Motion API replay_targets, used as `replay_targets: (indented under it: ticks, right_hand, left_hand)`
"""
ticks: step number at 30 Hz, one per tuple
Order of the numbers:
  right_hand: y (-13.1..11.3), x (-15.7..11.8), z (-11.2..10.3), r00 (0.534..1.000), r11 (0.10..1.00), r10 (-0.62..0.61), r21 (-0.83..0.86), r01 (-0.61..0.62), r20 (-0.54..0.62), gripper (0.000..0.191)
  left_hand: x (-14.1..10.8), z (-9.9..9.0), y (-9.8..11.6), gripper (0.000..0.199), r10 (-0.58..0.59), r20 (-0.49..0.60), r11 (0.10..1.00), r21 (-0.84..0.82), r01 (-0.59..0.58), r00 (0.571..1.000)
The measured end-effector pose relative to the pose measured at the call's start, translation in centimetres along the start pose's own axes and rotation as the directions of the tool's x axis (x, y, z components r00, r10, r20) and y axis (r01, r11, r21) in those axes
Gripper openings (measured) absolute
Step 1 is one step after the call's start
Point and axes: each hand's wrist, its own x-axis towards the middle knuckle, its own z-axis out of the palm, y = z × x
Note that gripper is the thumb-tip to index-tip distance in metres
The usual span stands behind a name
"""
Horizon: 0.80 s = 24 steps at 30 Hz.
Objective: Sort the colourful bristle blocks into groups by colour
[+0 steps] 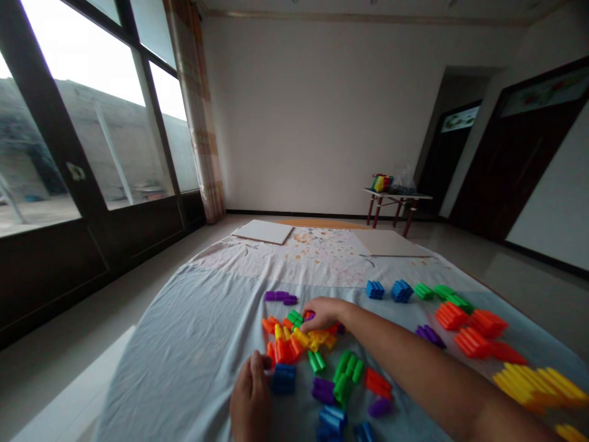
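My right hand (321, 313) reaches over the far side of a mixed pile of plastic building blocks. Its fingers are closed around a small purple block (310, 315), mostly hidden. Beside the pile's near left edge rests my left hand (252, 393), its fingers a little apart around no visible object. Orange blocks (284, 351) and a dark blue block (284, 379) lie right by its fingertips. Within the pile are yellow blocks (321, 339) and a green block (295, 317). Closer to me are joined green blocks (348, 368) and a purple block (323, 390).
Sorted groups lie to the right: blue blocks (402, 291), orange blocks (473, 342) and yellow blocks (524, 385). Purple blocks (277, 296) sit beyond the pile. Two flat boards, a white board (264, 231) and a beige board (391, 243), rest at the table's far end.
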Motion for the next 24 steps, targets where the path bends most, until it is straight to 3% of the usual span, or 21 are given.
replay_targets:
  ticks: [3, 5, 8, 11, 14, 17, 21, 24]
  right_hand:
    - [-0.3, -3.2, -1.3, 0.972, 0.993, -0.11, 0.057, 0.1, 0.208, 0.044]
    - [-0.6, -3.8, -2.0, 0.955, 0.981, -0.169, 0.138, 0.138, 0.244, 0.044]
    - [-1.2, -1.5, -2.0, 0.991, 0.971, -0.131, 0.199, 0.135, -0.033, 0.039]
    - [-2.1, 3.1, -0.6, 0.955, 0.984, -0.041, 0.154, 0.09, -0.295, 0.036]
    - [-3.3, 7.3, 1.2, 0.941, 0.994, -0.003, 0.105, 0.041, -0.339, 0.043]
    - [-4.1, 9.8, 2.6, 0.939, 0.997, 0.035, 0.075, -0.01, -0.343, 0.043]
    - [-4.1, 10.2, 3.5, 0.942, 0.998, 0.038, 0.059, -0.02, -0.334, 0.033]
    - [-3.7, 8.3, 3.3, 0.949, 0.996, -0.041, 0.059, 0.063, -0.312, 0.032]
  left_hand:
    - [0.1, 0.1, -0.2, 0.063, 0.01, -0.02, 1.0, -0.003, -0.01, 1.0]
    - [0.1, 0.1, -0.2, 0.062, 0.016, -0.029, 1.0, -0.016, -0.017, 0.999]
    - [0.1, 0.1, -0.1, 0.061, 0.02, -0.032, 0.999, -0.042, -0.021, 0.999]
    - [0.0, 0.2, -0.2, 0.061, 0.019, -0.038, 0.998, -0.053, -0.021, 0.999]
    - [0.0, 0.2, -0.4, 0.059, -0.001, -0.035, 0.999, -0.048, 0.0, 0.999]
    - [0.0, 0.4, -0.6, 0.057, -0.009, -0.031, 0.999, -0.046, 0.007, 0.999]
    - [0.0, 0.4, -0.6, 0.057, -0.01, -0.025, 0.998, -0.07, 0.008, 1.0]
    - [0.0, 0.3, -0.6, 0.057, -0.008, -0.033, 0.998, -0.062, 0.006, 0.999]
